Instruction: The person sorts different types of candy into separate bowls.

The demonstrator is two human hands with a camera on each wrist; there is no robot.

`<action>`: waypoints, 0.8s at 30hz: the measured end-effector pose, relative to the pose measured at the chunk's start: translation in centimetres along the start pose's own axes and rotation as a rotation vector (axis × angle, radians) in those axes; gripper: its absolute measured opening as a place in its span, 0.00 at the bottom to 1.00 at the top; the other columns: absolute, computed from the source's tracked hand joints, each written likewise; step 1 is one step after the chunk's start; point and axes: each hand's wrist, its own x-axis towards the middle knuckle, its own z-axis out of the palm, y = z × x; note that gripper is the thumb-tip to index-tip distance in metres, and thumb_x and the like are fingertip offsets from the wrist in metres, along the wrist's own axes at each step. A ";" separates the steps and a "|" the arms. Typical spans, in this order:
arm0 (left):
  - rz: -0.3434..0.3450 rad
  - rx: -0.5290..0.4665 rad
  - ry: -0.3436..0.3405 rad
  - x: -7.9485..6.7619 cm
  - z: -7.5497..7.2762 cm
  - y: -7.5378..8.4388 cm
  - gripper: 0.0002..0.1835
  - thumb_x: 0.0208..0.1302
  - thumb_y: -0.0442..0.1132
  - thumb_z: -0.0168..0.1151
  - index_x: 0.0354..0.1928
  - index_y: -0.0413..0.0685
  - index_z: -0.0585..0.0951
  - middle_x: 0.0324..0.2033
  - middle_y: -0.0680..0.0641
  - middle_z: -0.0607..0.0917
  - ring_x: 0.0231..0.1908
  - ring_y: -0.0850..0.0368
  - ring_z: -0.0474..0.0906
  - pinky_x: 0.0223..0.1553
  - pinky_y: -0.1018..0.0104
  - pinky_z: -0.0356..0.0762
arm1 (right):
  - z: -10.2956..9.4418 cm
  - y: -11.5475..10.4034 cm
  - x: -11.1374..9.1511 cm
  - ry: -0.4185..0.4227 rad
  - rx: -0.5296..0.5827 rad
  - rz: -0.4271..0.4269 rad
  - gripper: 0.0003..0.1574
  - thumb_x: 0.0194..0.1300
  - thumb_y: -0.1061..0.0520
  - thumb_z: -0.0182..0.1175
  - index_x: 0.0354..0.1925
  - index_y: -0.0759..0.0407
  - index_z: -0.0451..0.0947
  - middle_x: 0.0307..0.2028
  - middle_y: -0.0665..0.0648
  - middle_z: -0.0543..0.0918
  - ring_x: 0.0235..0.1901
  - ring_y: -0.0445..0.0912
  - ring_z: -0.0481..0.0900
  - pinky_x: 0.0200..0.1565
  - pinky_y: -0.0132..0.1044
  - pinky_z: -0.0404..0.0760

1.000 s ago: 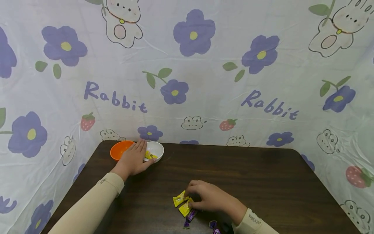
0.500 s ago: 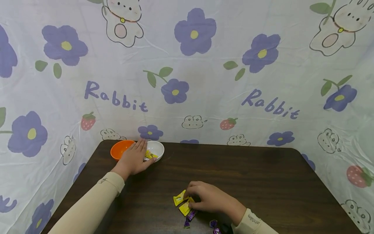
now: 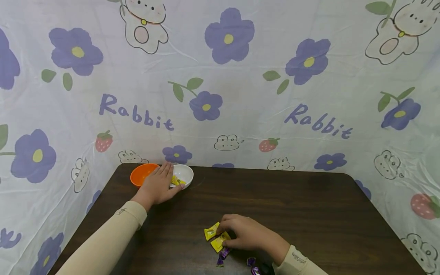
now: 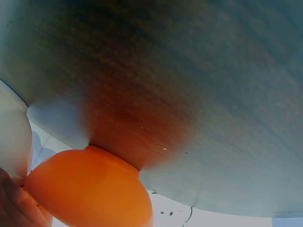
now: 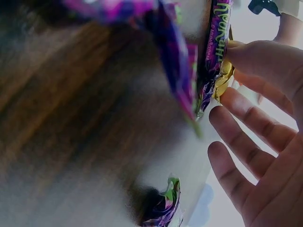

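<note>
The person wears long sleeves of pale cream cloth, plain along the forearm. The left sleeve (image 3: pixel 103 240) ends at the wrist in a matching cuff (image 3: pixel 135 214), loose enough to stand slightly off at one corner. Small dark script (image 3: pixel 122 211) runs beside its edge, too fine to read with certainty. The right sleeve (image 3: pixel 304 264) is cut from the same cream cloth and bears similar dark lettering (image 3: pixel 298 255) near its hem. Both the left hand (image 3: pixel 156 186) and right hand (image 3: pixel 245 232) are bare, with slender, round-tipped fingers (image 5: pixel 244 144) creased at the joints.
</note>
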 end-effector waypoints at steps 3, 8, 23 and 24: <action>-0.003 0.004 0.002 0.0 -0.1 0.0 0.54 0.76 0.73 0.43 0.82 0.32 0.57 0.83 0.33 0.57 0.84 0.36 0.51 0.84 0.41 0.49 | -0.1 -0.1 0.0 -0.004 -0.008 0.004 0.14 0.72 0.54 0.69 0.55 0.46 0.87 0.52 0.43 0.83 0.52 0.36 0.82 0.53 0.34 0.86; 0.001 0.005 -0.002 0.0 -0.3 0.1 0.53 0.76 0.73 0.45 0.81 0.31 0.57 0.83 0.33 0.57 0.84 0.36 0.52 0.84 0.41 0.50 | -0.4 -0.4 0.0 -0.019 -0.004 0.011 0.14 0.71 0.56 0.69 0.54 0.47 0.88 0.51 0.45 0.83 0.52 0.37 0.83 0.52 0.34 0.86; 0.000 -0.001 -0.003 -0.1 -0.2 0.1 0.53 0.77 0.72 0.44 0.82 0.31 0.57 0.83 0.33 0.57 0.84 0.36 0.51 0.84 0.40 0.50 | -0.3 -1.0 0.7 -0.016 -0.061 0.048 0.14 0.66 0.55 0.73 0.50 0.48 0.89 0.46 0.44 0.83 0.39 0.34 0.79 0.42 0.29 0.83; 0.000 -0.002 -0.002 -0.1 -0.2 0.1 0.53 0.77 0.72 0.44 0.82 0.31 0.57 0.83 0.33 0.57 0.83 0.35 0.51 0.84 0.40 0.50 | -0.3 -1.0 0.8 -0.015 -0.062 0.052 0.13 0.66 0.55 0.74 0.50 0.48 0.89 0.45 0.44 0.84 0.39 0.33 0.79 0.41 0.29 0.82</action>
